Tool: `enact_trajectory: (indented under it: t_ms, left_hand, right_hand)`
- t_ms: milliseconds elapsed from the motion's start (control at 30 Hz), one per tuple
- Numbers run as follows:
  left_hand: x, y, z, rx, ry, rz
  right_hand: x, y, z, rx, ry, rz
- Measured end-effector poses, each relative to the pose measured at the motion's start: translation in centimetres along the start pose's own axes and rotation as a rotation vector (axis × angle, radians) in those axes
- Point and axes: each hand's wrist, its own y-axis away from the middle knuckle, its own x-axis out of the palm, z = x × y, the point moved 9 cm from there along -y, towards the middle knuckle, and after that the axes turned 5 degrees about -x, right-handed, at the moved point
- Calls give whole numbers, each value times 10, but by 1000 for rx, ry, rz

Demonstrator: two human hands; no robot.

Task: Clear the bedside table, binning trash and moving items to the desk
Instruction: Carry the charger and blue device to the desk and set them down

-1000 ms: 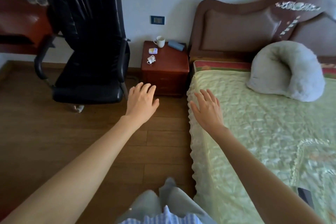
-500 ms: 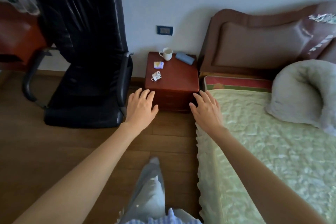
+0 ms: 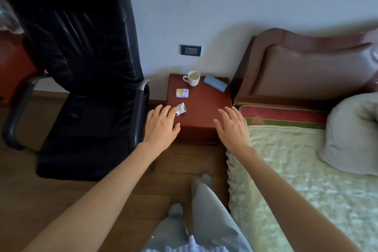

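Head view looks down on a reddish wooden bedside table [image 3: 206, 106] standing against the wall between a black office chair [image 3: 86, 80] at its nine o'clock and the bed [image 3: 306, 170] at its three o'clock. On the tabletop, a white mug [image 3: 193, 78] sits at twelve o'clock by the wall, with a blue cylindrical case [image 3: 215, 86] lying on its side toward one o'clock. A small colourful packet [image 3: 182, 92] lies at ten o'clock, and a bundled white cable [image 3: 180, 109] lies at eight o'clock near the front left edge. The left hand [image 3: 162, 126] is spread flat and empty, fingertips just beside the cable; I cannot tell whether they touch it. The right hand [image 3: 233, 129] is likewise loose and empty, fingers extended over the table's front right corner at five o'clock. A grey pillow [image 3: 353, 135] rests on the bed, well apart from the table.
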Motion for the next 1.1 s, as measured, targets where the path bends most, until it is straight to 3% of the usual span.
enact_trajectory:
  t_ms: [367, 667, 1100]
  left_hand:
    - [47, -136, -11, -153, 2, 69]
    - [97, -197, -10, -277, 21, 143]
    - [230, -283, 14, -191, -1, 320]
  right_hand:
    - [28, -153, -66, -64, -16, 86]
    - [70, -239, -109, -109, -21, 193]
    - [205, -332, -180, -36, 2, 271]
